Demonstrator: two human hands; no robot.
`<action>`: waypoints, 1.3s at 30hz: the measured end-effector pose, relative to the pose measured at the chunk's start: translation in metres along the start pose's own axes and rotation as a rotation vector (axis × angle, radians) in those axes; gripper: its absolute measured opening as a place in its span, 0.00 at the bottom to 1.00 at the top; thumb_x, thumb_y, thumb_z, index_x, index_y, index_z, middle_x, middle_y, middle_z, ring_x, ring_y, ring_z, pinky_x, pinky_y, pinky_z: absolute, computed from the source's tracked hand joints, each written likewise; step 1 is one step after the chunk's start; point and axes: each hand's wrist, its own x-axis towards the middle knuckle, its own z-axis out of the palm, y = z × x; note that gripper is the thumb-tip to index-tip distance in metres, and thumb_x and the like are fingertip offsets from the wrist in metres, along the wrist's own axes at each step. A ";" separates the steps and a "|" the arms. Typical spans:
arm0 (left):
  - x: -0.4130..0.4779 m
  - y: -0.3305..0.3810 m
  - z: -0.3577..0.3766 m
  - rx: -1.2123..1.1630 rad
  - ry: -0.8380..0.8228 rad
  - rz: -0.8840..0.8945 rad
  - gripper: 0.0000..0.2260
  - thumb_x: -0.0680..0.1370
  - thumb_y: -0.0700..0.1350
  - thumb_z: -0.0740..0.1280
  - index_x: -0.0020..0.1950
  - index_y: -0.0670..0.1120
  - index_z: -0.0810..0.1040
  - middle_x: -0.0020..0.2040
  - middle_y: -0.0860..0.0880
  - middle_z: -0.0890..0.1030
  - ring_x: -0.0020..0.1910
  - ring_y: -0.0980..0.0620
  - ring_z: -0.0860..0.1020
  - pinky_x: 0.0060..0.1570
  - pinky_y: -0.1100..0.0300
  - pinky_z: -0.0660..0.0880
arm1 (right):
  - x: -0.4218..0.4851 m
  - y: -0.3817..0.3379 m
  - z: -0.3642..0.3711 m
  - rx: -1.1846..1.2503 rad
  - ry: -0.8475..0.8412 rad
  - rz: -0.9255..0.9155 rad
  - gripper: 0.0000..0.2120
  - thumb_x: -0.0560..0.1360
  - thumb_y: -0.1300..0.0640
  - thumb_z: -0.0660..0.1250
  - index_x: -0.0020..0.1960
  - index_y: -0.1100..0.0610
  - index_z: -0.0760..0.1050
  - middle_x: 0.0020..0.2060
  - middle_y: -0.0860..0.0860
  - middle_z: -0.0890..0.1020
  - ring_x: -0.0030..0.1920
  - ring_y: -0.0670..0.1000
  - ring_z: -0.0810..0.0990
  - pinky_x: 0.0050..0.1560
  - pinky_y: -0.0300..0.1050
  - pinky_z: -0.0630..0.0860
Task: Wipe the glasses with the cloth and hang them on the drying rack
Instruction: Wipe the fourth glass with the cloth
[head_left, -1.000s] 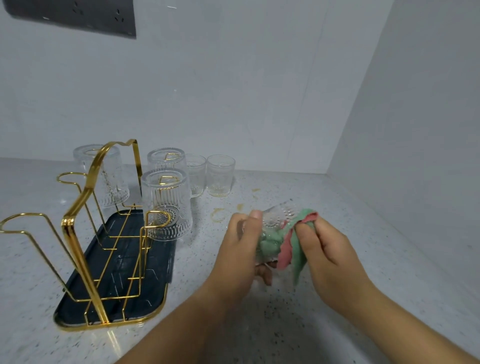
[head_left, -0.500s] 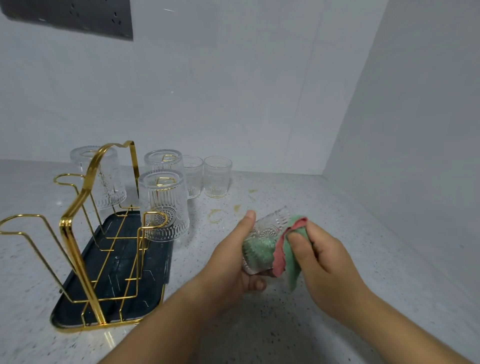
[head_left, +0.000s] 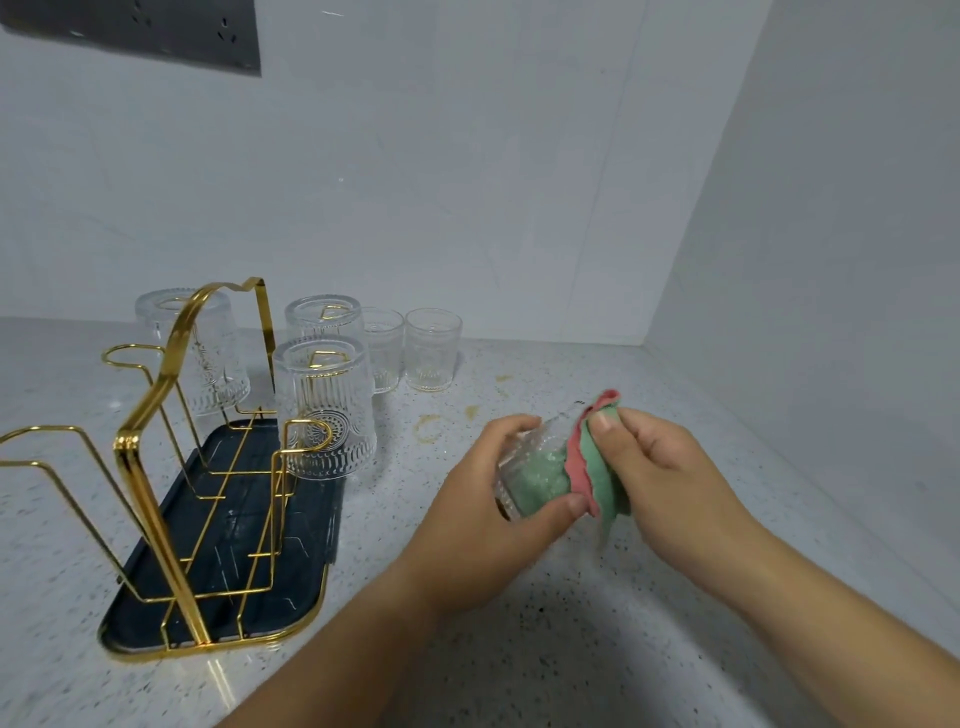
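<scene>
Hands (head_left: 483, 499) (head_left: 670, 467) rub cloth (head_left: 597, 467) inside glass (head_left: 530, 457).

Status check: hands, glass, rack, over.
Left hand grips glass; right hand pinches cloth, pushed inside it. Three hung glasses on rack, two upright glasses by the wall. Near hooks free.

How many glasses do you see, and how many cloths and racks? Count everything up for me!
Drying rack: 1
Glasses hung upside down on it: 3
Glasses standing upright: 2
Glass being wiped: 1
Cloth: 1
Total: 8 things, 6 of them glasses
</scene>
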 end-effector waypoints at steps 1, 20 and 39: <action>0.001 0.001 -0.002 -0.114 -0.079 -0.088 0.27 0.74 0.45 0.81 0.70 0.55 0.76 0.61 0.56 0.84 0.59 0.55 0.84 0.62 0.56 0.81 | 0.000 0.001 -0.001 -0.073 -0.024 -0.041 0.21 0.85 0.52 0.59 0.37 0.60 0.75 0.28 0.52 0.77 0.30 0.47 0.73 0.34 0.43 0.72; 0.003 -0.001 -0.003 -0.179 0.123 -0.211 0.33 0.68 0.53 0.84 0.69 0.56 0.75 0.61 0.56 0.86 0.60 0.55 0.84 0.63 0.54 0.80 | -0.007 0.005 0.007 0.592 0.496 -0.118 0.21 0.85 0.46 0.55 0.47 0.52 0.84 0.48 0.54 0.88 0.53 0.52 0.86 0.60 0.51 0.82; 0.006 0.004 0.008 -0.719 0.366 -0.272 0.31 0.69 0.47 0.84 0.66 0.38 0.76 0.51 0.40 0.87 0.48 0.43 0.88 0.42 0.54 0.84 | -0.040 0.011 0.098 0.724 0.269 0.086 0.19 0.87 0.58 0.57 0.71 0.42 0.74 0.66 0.42 0.81 0.64 0.37 0.80 0.62 0.37 0.77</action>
